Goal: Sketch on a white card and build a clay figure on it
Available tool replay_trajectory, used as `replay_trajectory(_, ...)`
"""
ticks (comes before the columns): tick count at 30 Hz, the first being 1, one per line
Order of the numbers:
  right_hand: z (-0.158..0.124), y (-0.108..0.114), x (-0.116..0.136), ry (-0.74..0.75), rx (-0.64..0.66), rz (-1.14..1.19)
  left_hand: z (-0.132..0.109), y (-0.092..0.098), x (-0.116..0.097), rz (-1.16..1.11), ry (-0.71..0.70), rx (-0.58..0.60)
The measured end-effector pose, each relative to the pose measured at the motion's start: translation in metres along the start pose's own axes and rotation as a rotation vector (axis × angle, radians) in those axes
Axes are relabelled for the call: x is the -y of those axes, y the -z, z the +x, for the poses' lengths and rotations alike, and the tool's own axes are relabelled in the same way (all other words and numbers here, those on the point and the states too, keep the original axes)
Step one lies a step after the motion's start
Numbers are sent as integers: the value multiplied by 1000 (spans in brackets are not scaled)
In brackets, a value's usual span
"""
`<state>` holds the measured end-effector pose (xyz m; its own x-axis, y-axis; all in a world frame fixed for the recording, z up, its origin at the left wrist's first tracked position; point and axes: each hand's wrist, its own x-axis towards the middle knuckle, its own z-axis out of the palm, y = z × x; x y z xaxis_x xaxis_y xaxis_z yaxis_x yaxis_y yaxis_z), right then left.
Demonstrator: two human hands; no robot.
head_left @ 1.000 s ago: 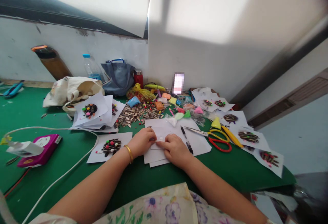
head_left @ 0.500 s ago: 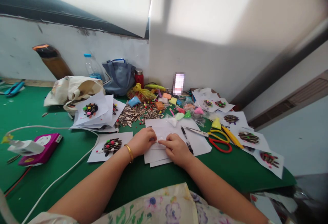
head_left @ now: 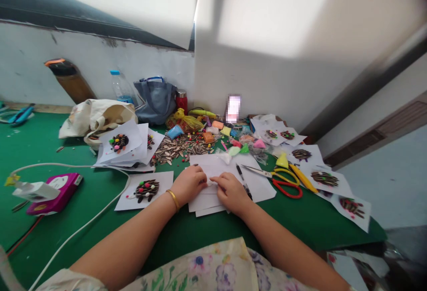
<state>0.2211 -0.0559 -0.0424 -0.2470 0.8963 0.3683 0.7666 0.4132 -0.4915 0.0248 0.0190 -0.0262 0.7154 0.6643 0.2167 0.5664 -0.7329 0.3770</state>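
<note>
1. Nearest is the flowery cloth [head_left: 203,266] the person wears. Two bare arms reach from it over the green counter [head_left: 187,235].

2. The left hand [head_left: 191,183] rests on the left side of the white papers [head_left: 203,205]. Its grip is bent and bunched close, but I can't tell if it pinches anything. It may press there so the papers don't slide.

3. The right hand [head_left: 232,192] rests across from it. One finger pokes out toward the left hand and the others curl in. I can't tell if this grip has anything in it.

4. Between the hands, on top of the papers, is a white bit [head_left: 211,184] (too tiny to see well). The papers lie right in front of the person, probably so both hands can reach.

5. The black pen [head_left: 244,182] lies on the papers beside the right hand. Next come the scissors [head_left: 272,174], with their loops facing right. Over on the left, one seed picture [head_left: 147,190] lies flat by itself, perhaps to look at.

6. Farther off is the seed pile [head_left: 178,149], near bright little bags [head_left: 208,137]. More pictures [head_left: 325,178] lie along the right side, maybe to keep the middle free.

7. Farthest, by the wall, stand the blue bag [head_left: 155,102] and the red flask [head_left: 182,101].
</note>
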Motion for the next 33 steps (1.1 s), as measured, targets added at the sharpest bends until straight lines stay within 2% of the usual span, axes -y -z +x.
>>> replay_trajectory(5,1,1,1,9,5,2,-1,6,5,-86,-17,57)
replay_trajectory(14,0,0,0,22,7,-1,-1,6,5,-40,-51,53)
replay_trajectory(23,-1,0,0,26,17,-2,-2,15,4,-84,5,80)
replay_trajectory(33,1,3,4,48,71,-29,-1,9,0,-38,-16,46)
